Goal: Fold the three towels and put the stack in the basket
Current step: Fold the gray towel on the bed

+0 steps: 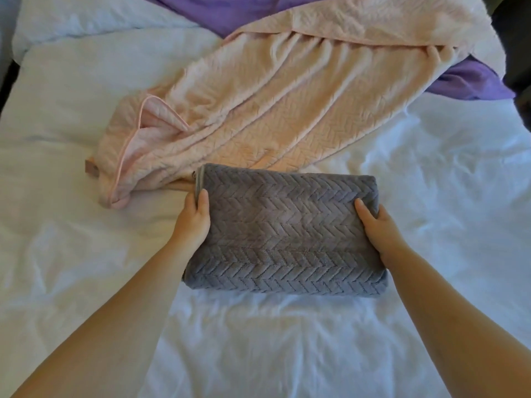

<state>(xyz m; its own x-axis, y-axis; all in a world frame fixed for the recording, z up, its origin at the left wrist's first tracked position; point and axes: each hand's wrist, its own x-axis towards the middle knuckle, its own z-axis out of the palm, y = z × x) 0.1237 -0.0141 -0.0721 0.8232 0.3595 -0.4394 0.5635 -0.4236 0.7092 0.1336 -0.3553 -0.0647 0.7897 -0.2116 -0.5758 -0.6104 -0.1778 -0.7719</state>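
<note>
Left hand (193,218) and right hand (376,225) hold folded grey towel (284,234), fingers (203,198) pinching its side edges; pink towel (258,110) crumpled on bed (71,225) just behind.

I was in a bedroom at home: everything before me lay on a bed (86,254) made up in soft, rumpled white bedding that filled almost the whole view, with a white pillow (86,21) at its far left end. Household laundry was spread over it: a folded grey towel (284,231) nearest me, a loose pink towel (273,104) beyond it and a purple towel (471,81) partly under the pink one. Dark gaps showed past the bed's edges.
</note>
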